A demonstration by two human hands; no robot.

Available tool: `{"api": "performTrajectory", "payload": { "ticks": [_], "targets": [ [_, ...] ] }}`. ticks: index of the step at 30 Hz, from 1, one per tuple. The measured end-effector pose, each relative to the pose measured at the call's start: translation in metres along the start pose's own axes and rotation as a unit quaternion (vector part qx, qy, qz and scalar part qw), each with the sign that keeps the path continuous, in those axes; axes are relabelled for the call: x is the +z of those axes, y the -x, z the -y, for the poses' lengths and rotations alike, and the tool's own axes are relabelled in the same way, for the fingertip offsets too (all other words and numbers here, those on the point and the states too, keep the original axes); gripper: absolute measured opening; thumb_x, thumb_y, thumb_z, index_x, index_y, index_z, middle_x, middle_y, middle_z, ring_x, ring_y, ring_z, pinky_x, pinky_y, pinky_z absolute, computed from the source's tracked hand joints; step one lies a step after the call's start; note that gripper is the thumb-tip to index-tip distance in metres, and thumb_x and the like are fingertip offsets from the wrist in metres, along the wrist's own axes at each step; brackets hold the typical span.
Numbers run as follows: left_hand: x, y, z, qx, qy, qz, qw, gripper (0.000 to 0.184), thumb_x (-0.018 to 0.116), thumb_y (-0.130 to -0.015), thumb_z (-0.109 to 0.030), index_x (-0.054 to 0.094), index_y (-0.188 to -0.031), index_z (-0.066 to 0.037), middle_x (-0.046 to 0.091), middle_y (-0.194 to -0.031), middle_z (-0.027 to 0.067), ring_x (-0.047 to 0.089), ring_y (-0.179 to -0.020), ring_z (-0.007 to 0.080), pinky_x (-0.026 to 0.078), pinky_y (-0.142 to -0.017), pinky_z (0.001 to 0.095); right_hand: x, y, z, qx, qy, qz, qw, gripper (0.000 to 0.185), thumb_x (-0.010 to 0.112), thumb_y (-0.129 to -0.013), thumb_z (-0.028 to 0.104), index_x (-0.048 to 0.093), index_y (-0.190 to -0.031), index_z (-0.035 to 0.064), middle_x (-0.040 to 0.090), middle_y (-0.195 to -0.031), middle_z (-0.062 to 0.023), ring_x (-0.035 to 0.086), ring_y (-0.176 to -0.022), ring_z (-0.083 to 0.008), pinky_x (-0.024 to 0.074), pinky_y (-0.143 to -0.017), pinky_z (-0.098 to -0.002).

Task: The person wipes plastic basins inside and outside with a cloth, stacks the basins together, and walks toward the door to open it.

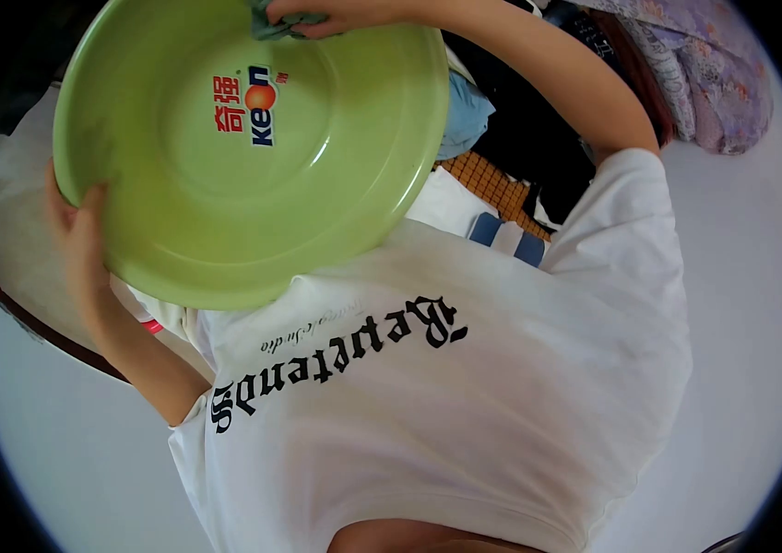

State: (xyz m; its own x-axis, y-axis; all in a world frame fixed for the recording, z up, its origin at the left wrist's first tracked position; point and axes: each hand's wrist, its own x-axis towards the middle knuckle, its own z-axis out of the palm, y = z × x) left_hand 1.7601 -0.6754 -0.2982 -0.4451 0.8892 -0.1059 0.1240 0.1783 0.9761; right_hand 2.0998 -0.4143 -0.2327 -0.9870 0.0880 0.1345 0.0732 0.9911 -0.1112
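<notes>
A large light-green plastic basin (170,230) is tilted up in front of my chest, its inside facing me, with a red and blue label on its bottom. My left hand (80,226) grips its rim on the left side, thumb on the inner wall. At the far rim, partly cut off by the top of the view, my right hand (340,14) is closed around a crumpled grey-green cloth (273,22). The cloth lies against the basin's inner wall.
Dark clothes (539,138) and a light-blue garment (468,115) lie beyond the basin on a brown woven mat (492,189). A floral purple fabric (718,64) is at the upper right. A blue-and-white striped item (511,240) shows beside my shirt.
</notes>
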Motion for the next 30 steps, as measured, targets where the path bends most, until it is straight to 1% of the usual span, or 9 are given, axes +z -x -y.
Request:
{"api": "performTrajectory", "payload": {
  "ticks": [2,4,7,9,13,19,26,28,30],
  "targets": [
    [0.004,0.001,-0.011,-0.013,-0.012,0.012,1.000,0.063,0.062,-0.094,-0.002,0.041,-0.154,0.000,0.060,-0.140,0.0151,0.062,-0.120,0.0229,0.050,-0.101,0.0328,0.023,0.000,-0.012,-0.050,0.078,0.050,0.994,0.029,0.070,-0.079,0.023,0.072,-0.103,0.0067,0.065,-0.098,-0.0088,0.063,-0.095,-0.0356,0.0533,-0.082,-0.0471],
    [0.007,0.002,-0.018,-0.028,-0.028,0.021,0.999,0.063,0.063,-0.095,-0.003,0.041,-0.154,0.000,0.060,-0.140,0.0145,0.062,-0.121,0.0224,0.049,-0.101,0.0326,0.056,0.009,-0.018,-0.124,0.249,0.017,0.961,0.037,0.069,-0.085,0.020,0.072,-0.118,0.0039,0.070,-0.107,-0.0075,0.067,-0.100,-0.0303,0.0544,-0.087,-0.0423],
    [0.007,0.007,-0.022,-0.022,-0.032,-0.027,0.999,0.062,0.063,-0.094,-0.003,0.042,-0.153,0.000,0.061,-0.139,0.0136,0.062,-0.120,0.0206,0.049,-0.101,0.0316,0.066,0.016,0.001,-0.045,0.273,0.162,0.947,0.026,0.065,-0.093,0.022,0.074,-0.116,0.0138,0.067,-0.116,-0.0063,0.068,-0.106,-0.0239,0.0559,-0.091,-0.0359],
    [0.012,0.016,-0.021,0.027,-0.115,-0.083,0.990,0.063,0.063,-0.094,-0.002,0.042,-0.153,0.000,0.061,-0.140,0.0146,0.062,-0.122,0.0206,0.049,-0.101,0.0312,0.074,0.030,0.016,-0.016,0.261,0.167,0.951,0.024,0.068,-0.084,0.023,0.075,-0.107,0.0168,0.066,-0.102,-0.0065,0.068,-0.099,-0.0267,0.0557,-0.082,-0.0384],
    [0.016,0.018,-0.036,0.007,-0.092,-0.055,0.994,0.061,0.063,-0.092,-0.002,0.045,-0.150,0.004,0.059,-0.141,0.0166,0.059,-0.126,0.0238,0.044,-0.107,0.0322,0.059,0.045,0.064,0.107,0.038,0.325,0.939,0.036,0.070,-0.085,0.035,0.072,-0.113,0.0133,0.066,-0.107,-0.0134,0.068,-0.095,-0.0328,0.0566,-0.080,-0.0445],
    [0.022,0.016,-0.047,0.010,-0.021,-0.018,1.000,0.061,0.059,-0.090,0.001,0.046,-0.150,0.004,0.060,-0.139,0.0168,0.060,-0.125,0.0230,0.044,-0.106,0.0312,0.063,0.046,0.118,0.160,-0.236,0.352,0.891,0.044,0.069,-0.089,0.041,0.065,-0.122,0.0115,0.064,-0.108,-0.0191,0.066,-0.097,-0.0389,0.0543,-0.084,-0.0497],
    [0.023,0.003,-0.046,-0.008,-0.074,-0.013,0.997,0.067,0.060,-0.091,0.003,0.040,-0.155,0.001,0.057,-0.144,0.0174,0.059,-0.126,0.0240,0.047,-0.105,0.0332,0.128,-0.002,0.174,0.099,-0.544,0.145,0.820,0.044,0.074,-0.091,0.033,0.060,-0.126,0.0113,0.057,-0.121,-0.0176,0.057,-0.116,-0.0366,0.0475,-0.100,-0.0433],
    [0.026,0.002,-0.043,0.045,-0.058,-0.033,0.997,0.048,0.056,-0.083,0.006,0.057,-0.131,0.004,0.068,-0.117,0.0142,0.063,-0.108,0.0210,0.047,-0.098,0.0308,0.136,-0.035,0.187,0.075,-0.559,0.022,0.826,0.043,0.075,-0.089,0.029,0.060,-0.124,0.0092,0.055,-0.122,-0.0190,0.054,-0.117,-0.0357,0.0456,-0.102,-0.0415],
    [0.025,0.001,-0.043,0.049,-0.046,-0.032,0.997,0.045,0.056,-0.083,0.007,0.058,-0.128,0.004,0.069,-0.112,0.0134,0.064,-0.102,0.0208,0.049,-0.095,0.0315,0.136,-0.063,0.189,0.051,-0.533,-0.036,0.844,0.041,0.076,-0.087,0.023,0.059,-0.122,0.0095,0.051,-0.124,-0.0173,0.052,-0.118,-0.0369,0.0447,-0.103,-0.0426]
  ]
}}
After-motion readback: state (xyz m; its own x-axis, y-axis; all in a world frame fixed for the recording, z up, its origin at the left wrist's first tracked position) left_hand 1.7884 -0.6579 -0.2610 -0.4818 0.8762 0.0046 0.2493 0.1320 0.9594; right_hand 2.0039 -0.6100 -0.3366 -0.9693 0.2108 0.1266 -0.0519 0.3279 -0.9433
